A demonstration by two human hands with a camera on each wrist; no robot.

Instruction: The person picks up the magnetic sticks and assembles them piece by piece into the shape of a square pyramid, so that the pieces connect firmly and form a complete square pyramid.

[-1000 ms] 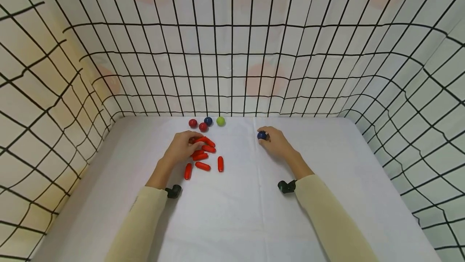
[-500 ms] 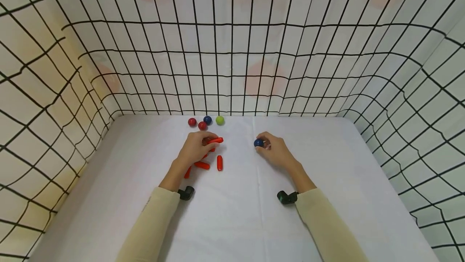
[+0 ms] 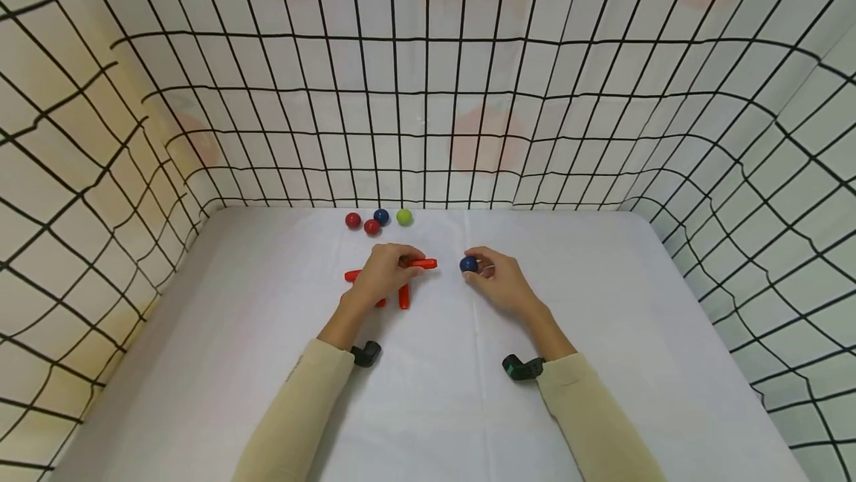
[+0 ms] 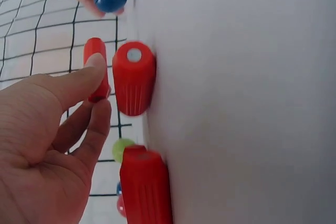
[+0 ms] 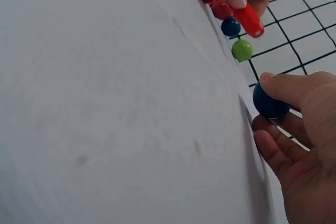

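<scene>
My left hand [image 3: 386, 268] pinches a red magnetic building stick [image 3: 424, 264] between thumb and fingers, its free end pointing right. Facing it across a small gap, my right hand [image 3: 500, 281] holds a dark blue ball [image 3: 468, 264] between thumb and fingertips. The right wrist view shows the ball [image 5: 269, 103] held close to the white surface, with the stick [image 5: 249, 20] beyond it. Under and beside my left hand lie several more red sticks [image 3: 404, 297], partly hidden by it. One loose stick [image 4: 134, 80] shows a round grey end in the left wrist view.
Along the back of the white-covered table [image 3: 428, 408] sit two red balls [image 3: 352, 220], another blue ball [image 3: 380, 217] and a green ball [image 3: 404, 217]. A black wire grid [image 3: 428, 132] stands at the back and both sides. Each wrist wears a small black camera [image 3: 523, 367].
My left hand has picked up a red stick from the group and carried it right. My right hand has brought the blue ball slightly left and nearer me, so stick and ball are closer together.
</scene>
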